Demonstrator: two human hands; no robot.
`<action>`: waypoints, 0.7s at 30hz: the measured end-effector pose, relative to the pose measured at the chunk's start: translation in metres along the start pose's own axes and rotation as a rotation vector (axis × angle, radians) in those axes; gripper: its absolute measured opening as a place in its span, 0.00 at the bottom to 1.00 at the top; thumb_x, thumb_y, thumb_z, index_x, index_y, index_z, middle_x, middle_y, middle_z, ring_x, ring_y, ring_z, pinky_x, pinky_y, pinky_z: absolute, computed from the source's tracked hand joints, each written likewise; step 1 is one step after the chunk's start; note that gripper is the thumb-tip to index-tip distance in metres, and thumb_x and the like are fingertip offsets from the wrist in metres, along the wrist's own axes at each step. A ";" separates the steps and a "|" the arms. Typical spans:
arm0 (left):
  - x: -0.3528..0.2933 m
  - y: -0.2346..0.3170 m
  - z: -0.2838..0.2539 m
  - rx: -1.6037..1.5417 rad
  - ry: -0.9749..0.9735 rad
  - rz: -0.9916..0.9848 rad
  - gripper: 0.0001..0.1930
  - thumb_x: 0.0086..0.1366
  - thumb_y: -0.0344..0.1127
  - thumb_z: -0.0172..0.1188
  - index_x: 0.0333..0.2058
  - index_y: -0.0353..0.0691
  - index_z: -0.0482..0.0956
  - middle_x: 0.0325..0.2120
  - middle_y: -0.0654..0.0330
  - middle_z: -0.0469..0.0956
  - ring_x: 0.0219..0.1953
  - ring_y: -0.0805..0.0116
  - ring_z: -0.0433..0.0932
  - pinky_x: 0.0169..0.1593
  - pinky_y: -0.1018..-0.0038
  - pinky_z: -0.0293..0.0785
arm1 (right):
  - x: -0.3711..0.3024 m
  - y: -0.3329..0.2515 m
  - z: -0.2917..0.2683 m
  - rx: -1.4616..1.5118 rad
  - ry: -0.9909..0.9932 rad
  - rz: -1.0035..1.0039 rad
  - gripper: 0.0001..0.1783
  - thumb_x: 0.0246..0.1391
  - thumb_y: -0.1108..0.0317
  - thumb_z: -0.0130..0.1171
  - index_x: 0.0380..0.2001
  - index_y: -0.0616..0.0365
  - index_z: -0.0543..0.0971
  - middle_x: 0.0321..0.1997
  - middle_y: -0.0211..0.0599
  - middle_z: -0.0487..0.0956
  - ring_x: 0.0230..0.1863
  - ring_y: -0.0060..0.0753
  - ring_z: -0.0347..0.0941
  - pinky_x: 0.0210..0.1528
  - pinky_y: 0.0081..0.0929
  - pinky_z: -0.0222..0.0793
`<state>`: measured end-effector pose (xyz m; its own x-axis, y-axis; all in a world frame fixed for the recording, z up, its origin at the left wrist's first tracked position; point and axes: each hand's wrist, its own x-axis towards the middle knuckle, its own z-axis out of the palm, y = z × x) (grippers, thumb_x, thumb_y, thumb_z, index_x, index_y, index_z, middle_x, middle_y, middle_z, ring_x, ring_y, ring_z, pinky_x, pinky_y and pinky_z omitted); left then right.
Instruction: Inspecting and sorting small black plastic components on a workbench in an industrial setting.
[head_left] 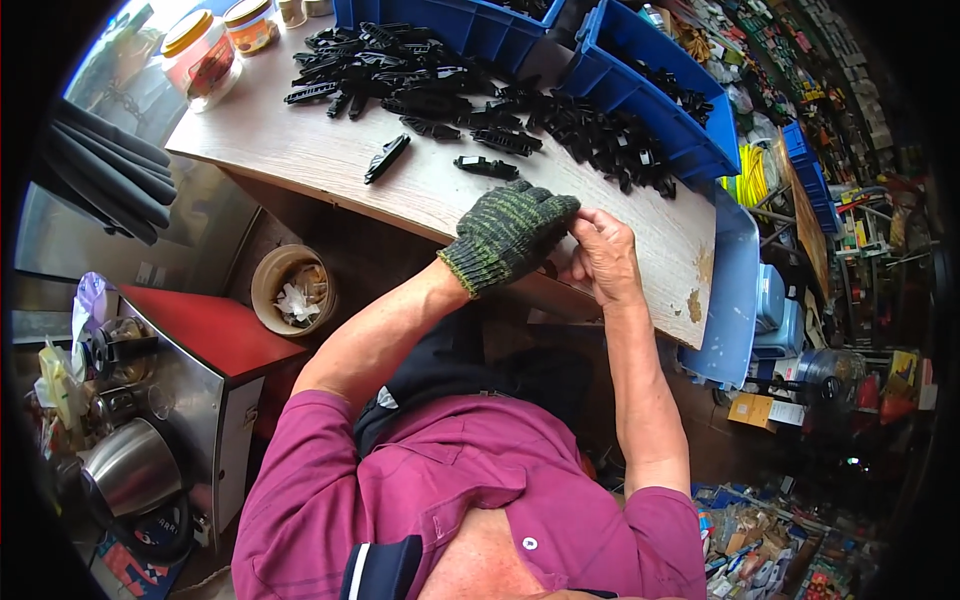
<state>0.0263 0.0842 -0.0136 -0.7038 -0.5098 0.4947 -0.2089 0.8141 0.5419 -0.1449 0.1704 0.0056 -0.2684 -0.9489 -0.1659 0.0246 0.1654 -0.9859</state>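
My left hand (512,232), in a dark green knitted glove, is closed over the front edge of the wooden table (300,145). Against its fingertips my bare right hand (608,255) pinches with thumb and forefinger. Whatever lies between the hands is hidden by the glove and fingers. Just beyond the glove lies a narrow black plastic part (486,168), and a second black part (387,158) rests apart to its left. A large heap of such black parts (375,70) covers the far side, and another heap (605,140) spreads to the right.
Two blue bins, one at the back (455,38) and one at the right (640,125), border the heaps. Lidded jars (200,62) stand at the far left corner. Below are a waste bucket (262,290) and a red-topped cabinet (210,325). A blue plastic chair (735,285) adjoins the table's right end.
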 end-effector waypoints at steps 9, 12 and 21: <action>-0.002 -0.005 0.004 -0.088 0.120 0.068 0.16 0.57 0.35 0.62 0.45 0.42 0.78 0.29 0.53 0.80 0.32 0.49 0.79 0.36 0.57 0.75 | -0.004 -0.004 0.007 -0.056 -0.010 0.035 0.21 0.58 0.54 0.66 0.38 0.66 0.79 0.14 0.26 0.71 0.10 0.15 0.62 0.15 0.15 0.64; -0.003 -0.003 0.003 -0.034 0.113 0.003 0.07 0.62 0.37 0.60 0.37 0.43 0.77 0.26 0.55 0.78 0.31 0.49 0.77 0.33 0.56 0.72 | -0.008 -0.011 0.011 -0.095 0.025 0.051 0.21 0.60 0.51 0.64 0.32 0.62 0.78 0.13 0.25 0.69 0.10 0.15 0.61 0.15 0.16 0.65; -0.009 0.004 -0.007 0.049 0.055 -0.036 0.15 0.58 0.38 0.64 0.43 0.42 0.78 0.34 0.54 0.79 0.37 0.51 0.78 0.42 0.57 0.73 | -0.015 0.000 0.027 -0.100 0.040 -0.139 0.21 0.67 0.50 0.49 0.27 0.55 0.69 0.10 0.22 0.59 0.10 0.17 0.54 0.14 0.20 0.59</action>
<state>0.0368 0.0903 -0.0111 -0.6569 -0.5527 0.5129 -0.2677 0.8069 0.5265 -0.1153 0.1773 0.0076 -0.3008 -0.9533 -0.0255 -0.1111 0.0616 -0.9919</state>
